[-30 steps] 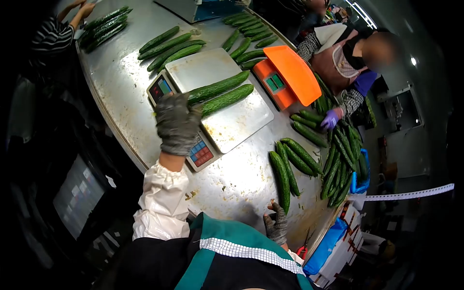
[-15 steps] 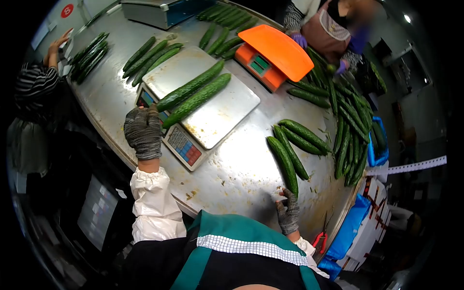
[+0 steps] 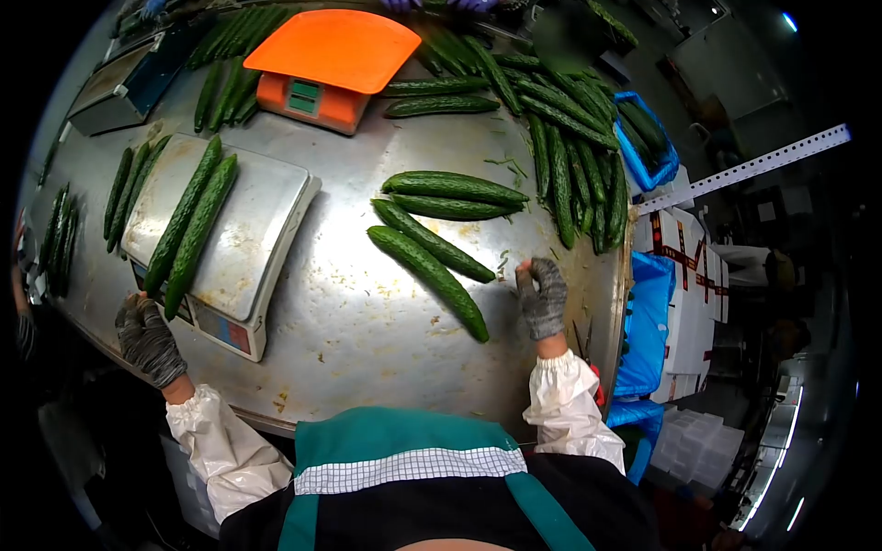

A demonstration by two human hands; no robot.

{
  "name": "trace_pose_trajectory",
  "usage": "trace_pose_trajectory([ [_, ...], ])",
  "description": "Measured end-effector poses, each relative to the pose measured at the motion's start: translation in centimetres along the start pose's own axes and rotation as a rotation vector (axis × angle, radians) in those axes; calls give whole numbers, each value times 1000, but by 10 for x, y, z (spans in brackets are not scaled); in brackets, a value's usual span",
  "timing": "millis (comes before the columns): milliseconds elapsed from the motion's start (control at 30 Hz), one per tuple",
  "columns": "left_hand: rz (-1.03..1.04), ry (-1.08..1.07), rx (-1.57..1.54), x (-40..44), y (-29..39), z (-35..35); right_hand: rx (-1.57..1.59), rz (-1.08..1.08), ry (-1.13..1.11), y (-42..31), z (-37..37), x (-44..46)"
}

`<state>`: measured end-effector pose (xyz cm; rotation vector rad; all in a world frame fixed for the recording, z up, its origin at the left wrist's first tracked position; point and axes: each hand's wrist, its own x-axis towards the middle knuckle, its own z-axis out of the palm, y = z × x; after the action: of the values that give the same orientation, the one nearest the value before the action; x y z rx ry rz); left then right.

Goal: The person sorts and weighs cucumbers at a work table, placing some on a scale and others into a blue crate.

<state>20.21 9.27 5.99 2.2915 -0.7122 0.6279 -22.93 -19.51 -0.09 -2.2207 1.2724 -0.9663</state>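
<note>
Two long green cucumbers (image 3: 201, 237) lie side by side on the metal pan of the weighing scale (image 3: 243, 239). By the scale's front corner, my left hand (image 3: 152, 340), in a grey knit glove, is closed with its fingers curled under; its palm is hidden. Just short of the cucumbers' lower ends, it is apart from them. My right hand (image 3: 542, 298), in a matching glove with bare fingertips, hovers at the right with fingers loosely bent and nothing visible in them. Left of it, several loose cucumbers (image 3: 427, 283) lie fanned out on the steel table (image 3: 358, 363).
An orange-topped scale (image 3: 331, 55) stands at the back. A large cucumber pile (image 3: 579, 156) fills the right rear, beside a blue crate (image 3: 648, 147). Red-handled scissors or pliers (image 3: 597, 386) lie at the right edge. Another person's purple gloves (image 3: 469, 5) show at the top.
My view has swung right. My right hand has moved forward along the table, away from the near ends of the loose cucumbers. My left hand stays by the scale.
</note>
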Motion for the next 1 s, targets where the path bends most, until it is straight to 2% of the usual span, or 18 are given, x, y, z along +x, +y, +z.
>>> trace_pose_trajectory([
  [67, 20, -3, 23, 1, -2, 1, -20, 38, 22, 13, 0, 17],
  [133, 14, -1, 99, 2, 0, 0, -336, -113, -48, 21, 1, 38],
  [267, -33, -3, 133, 4, 12, -1, -431, -254, -90, 26, 21, 84],
  [367, -21, -11, 150, 6, 12, -1, -561, -327, -228, 26, 35, 115],
  [433, -35, -21, 188, 8, 16, -1, -719, -270, -456, 20, 37, 132],
  [467, -48, -34, 216, 9, 19, -2, -716, -272, -458, 13, 36, 140],
  [533, -39, -49, 225, 10, 23, -2, -834, -127, -773, 2, 32, 153],
  [567, -28, -65, 232, 9, 24, -3, -781, -258, -681, 14, 32, 151],
  [600, -31, -65, 234, 8, 26, -3, -781, -261, -684, 19, 31, 148],
  [667, -97, -53, 235, 7, 29, -4, -486, -177, -645, 28, 27, 140],
  [700, -99, -56, 235, 6, 27, -4, -311, -181, -541, 37, 28, 131],
  [733, -136, -76, 196, 5, 24, -3, -313, -180, -544, 35, 24, 128],
  [800, -173, -98, 157, 2, 24, -2, 125, 213, -857, 25, 13, 124],
  [833, -166, -110, 170, 2, 27, 0, 79, 108, -735, 10, 10, 113],
  [867, -161, -120, 184, 2, 29, 1, 80, 107, -735, 14, 10, 107],
  [933, -143, -186, 232, 3, 26, 3, 476, 606, -795, 25, 16, 96],
  [967, -129, -251, 285, 4, 23, 4, 428, 384, -718, 17, 12, 84],
  [1000, -27, -214, 227, -1, 11, 11, 567, 566, -679, 22, 14, 73],
])
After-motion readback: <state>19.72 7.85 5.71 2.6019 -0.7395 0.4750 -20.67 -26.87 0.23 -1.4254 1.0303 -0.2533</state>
